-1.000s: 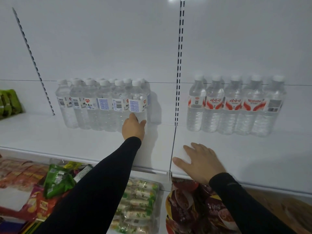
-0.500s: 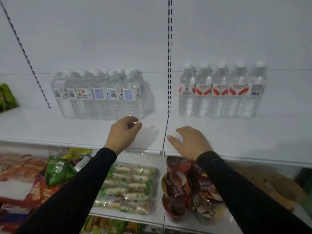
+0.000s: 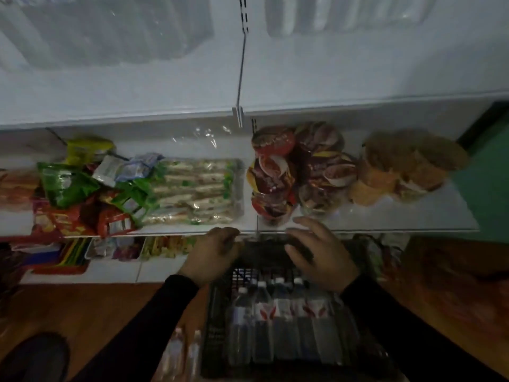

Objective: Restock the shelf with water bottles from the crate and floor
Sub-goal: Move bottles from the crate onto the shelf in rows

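A black plastic crate [image 3: 217,312] stands on the floor below me, holding several water bottles [image 3: 278,310] with red and white labels. Two more bottles [image 3: 184,351] stand on the floor just left of the crate. My left hand [image 3: 214,252] hangs over the crate's far left corner, fingers loosely curled, holding nothing. Over its far right part my right hand [image 3: 322,255] hovers with relaxed, spread fingers, also holding nothing. The white upper shelf [image 3: 330,86] carries blurred rows of bottles at top left [image 3: 104,31] and top right [image 3: 344,15].
The lower shelf [image 3: 385,216] holds snack bags [image 3: 68,186], a wrapped pack [image 3: 195,191], red cup noodles [image 3: 275,172] and tan bowls [image 3: 407,166]. Its front edge juts out just beyond my hands. A dark shoe [image 3: 35,357] rests on the wooden floor [image 3: 82,307].
My view has tipped down from the upper shelf to the crate. Both hands came off the upper shelf and dropped to just above the crate.
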`<action>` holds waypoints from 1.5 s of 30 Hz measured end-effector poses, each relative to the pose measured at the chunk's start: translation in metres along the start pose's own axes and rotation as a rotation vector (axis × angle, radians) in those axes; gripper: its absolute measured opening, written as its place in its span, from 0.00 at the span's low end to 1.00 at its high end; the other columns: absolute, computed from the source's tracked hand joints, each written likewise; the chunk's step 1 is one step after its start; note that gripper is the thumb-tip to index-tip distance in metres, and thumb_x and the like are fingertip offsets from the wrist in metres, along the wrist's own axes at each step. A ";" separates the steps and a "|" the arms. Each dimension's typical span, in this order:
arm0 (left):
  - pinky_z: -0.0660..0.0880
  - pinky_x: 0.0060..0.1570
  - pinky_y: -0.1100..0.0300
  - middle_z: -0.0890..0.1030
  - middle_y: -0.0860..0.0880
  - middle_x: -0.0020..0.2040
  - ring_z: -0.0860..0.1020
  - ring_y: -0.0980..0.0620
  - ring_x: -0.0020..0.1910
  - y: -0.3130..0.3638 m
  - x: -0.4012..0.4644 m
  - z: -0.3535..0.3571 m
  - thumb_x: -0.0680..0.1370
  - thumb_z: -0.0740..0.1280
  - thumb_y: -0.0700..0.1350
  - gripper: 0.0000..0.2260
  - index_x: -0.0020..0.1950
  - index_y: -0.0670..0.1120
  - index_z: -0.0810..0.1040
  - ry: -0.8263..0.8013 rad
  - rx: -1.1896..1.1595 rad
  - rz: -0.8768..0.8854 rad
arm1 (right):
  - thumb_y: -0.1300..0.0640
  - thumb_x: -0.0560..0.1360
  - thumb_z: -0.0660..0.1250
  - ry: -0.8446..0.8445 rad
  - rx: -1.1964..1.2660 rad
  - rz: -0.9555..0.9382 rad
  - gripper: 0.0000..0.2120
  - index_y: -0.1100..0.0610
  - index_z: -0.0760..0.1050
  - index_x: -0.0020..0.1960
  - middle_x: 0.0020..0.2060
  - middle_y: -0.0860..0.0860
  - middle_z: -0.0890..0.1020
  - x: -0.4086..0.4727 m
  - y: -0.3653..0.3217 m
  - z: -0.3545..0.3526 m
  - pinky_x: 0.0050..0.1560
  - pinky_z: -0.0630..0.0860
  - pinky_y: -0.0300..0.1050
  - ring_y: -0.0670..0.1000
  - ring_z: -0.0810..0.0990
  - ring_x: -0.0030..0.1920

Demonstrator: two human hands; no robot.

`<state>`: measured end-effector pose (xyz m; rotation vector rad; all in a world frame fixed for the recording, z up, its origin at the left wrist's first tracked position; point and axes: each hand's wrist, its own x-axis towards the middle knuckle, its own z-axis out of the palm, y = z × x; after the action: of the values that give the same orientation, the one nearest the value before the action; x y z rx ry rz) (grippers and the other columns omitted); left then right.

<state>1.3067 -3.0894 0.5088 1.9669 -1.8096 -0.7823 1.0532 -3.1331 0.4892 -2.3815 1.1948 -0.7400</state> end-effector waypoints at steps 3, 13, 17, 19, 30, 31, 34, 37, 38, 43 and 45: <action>0.71 0.45 0.64 0.82 0.51 0.53 0.80 0.53 0.50 -0.019 0.000 0.056 0.78 0.66 0.52 0.13 0.61 0.51 0.79 -0.185 0.024 -0.028 | 0.27 0.76 0.40 -0.305 -0.018 0.310 0.41 0.52 0.77 0.66 0.68 0.50 0.73 -0.059 0.044 0.045 0.66 0.72 0.51 0.51 0.71 0.68; 0.68 0.61 0.60 0.70 0.47 0.71 0.72 0.48 0.67 -0.052 0.022 0.247 0.79 0.63 0.58 0.24 0.73 0.50 0.68 -0.631 -0.003 -0.299 | 0.17 0.63 0.46 -0.468 0.039 0.933 0.53 0.50 0.60 0.77 0.74 0.57 0.67 -0.155 0.139 0.130 0.73 0.63 0.52 0.59 0.66 0.72; 0.67 0.60 0.62 0.65 0.46 0.74 0.70 0.47 0.68 -0.063 0.032 0.299 0.80 0.61 0.58 0.27 0.76 0.51 0.61 -0.679 -0.045 -0.351 | 0.27 0.71 0.62 -0.551 0.134 1.113 0.46 0.52 0.53 0.79 0.77 0.52 0.61 -0.167 0.159 0.173 0.71 0.61 0.50 0.55 0.64 0.74; 0.66 0.61 0.62 0.65 0.46 0.74 0.69 0.47 0.69 -0.069 0.034 0.315 0.81 0.60 0.57 0.27 0.77 0.50 0.60 -0.683 -0.036 -0.360 | 0.33 0.75 0.64 -0.633 0.100 1.096 0.44 0.54 0.49 0.80 0.79 0.52 0.56 -0.173 0.168 0.189 0.71 0.58 0.45 0.54 0.59 0.76; 0.70 0.50 0.61 0.75 0.48 0.64 0.75 0.51 0.54 -0.047 0.027 0.309 0.79 0.63 0.57 0.22 0.70 0.50 0.69 -0.617 -0.332 -0.477 | 0.43 0.62 0.76 -0.546 0.289 1.098 0.37 0.55 0.69 0.66 0.53 0.52 0.80 -0.174 0.177 0.166 0.55 0.78 0.53 0.54 0.80 0.52; 0.71 0.51 0.61 0.75 0.49 0.65 0.76 0.51 0.55 -0.043 0.029 0.301 0.79 0.63 0.58 0.22 0.71 0.51 0.69 -0.604 -0.368 -0.480 | 0.37 0.58 0.73 -0.559 0.290 1.076 0.40 0.54 0.69 0.65 0.51 0.50 0.80 -0.175 0.175 0.163 0.54 0.78 0.52 0.54 0.80 0.51; 0.72 0.59 0.56 0.73 0.51 0.67 0.74 0.50 0.61 -0.034 0.033 0.279 0.78 0.63 0.60 0.29 0.75 0.51 0.63 -0.607 -0.387 -0.444 | 0.35 0.57 0.73 -0.601 0.360 0.987 0.35 0.50 0.70 0.59 0.48 0.47 0.79 -0.172 0.166 0.151 0.54 0.78 0.51 0.52 0.80 0.49; 0.70 0.64 0.55 0.70 0.59 0.69 0.71 0.57 0.64 -0.020 0.030 0.252 0.75 0.67 0.63 0.29 0.72 0.53 0.65 -0.626 -0.578 -0.401 | 0.46 0.66 0.79 -0.604 0.448 0.904 0.28 0.47 0.70 0.61 0.51 0.44 0.79 -0.156 0.144 0.124 0.54 0.77 0.45 0.47 0.79 0.51; 0.70 0.65 0.54 0.71 0.58 0.69 0.72 0.57 0.65 -0.015 0.029 0.242 0.74 0.69 0.62 0.29 0.71 0.54 0.67 -0.619 -0.658 -0.383 | 0.47 0.67 0.79 -0.598 0.487 0.886 0.30 0.47 0.70 0.64 0.54 0.43 0.79 -0.147 0.137 0.114 0.55 0.77 0.43 0.44 0.79 0.52; 0.75 0.62 0.49 0.80 0.55 0.60 0.79 0.55 0.59 0.024 0.034 0.168 0.76 0.72 0.51 0.19 0.66 0.54 0.74 -0.403 -0.727 -0.179 | 0.39 0.63 0.77 -0.482 0.639 0.758 0.36 0.42 0.67 0.66 0.61 0.40 0.76 -0.094 0.098 0.053 0.61 0.76 0.45 0.42 0.77 0.60; 0.76 0.60 0.49 0.80 0.57 0.59 0.79 0.57 0.57 0.046 0.037 0.132 0.74 0.73 0.51 0.21 0.66 0.54 0.74 -0.352 -0.619 -0.040 | 0.43 0.67 0.77 -0.407 0.686 0.693 0.32 0.39 0.66 0.67 0.63 0.37 0.74 -0.075 0.078 0.029 0.61 0.75 0.46 0.43 0.76 0.62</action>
<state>1.1903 -3.1172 0.4274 1.5227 -1.4420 -1.5593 0.9850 -3.1141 0.4025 -1.3402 1.2108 -0.3237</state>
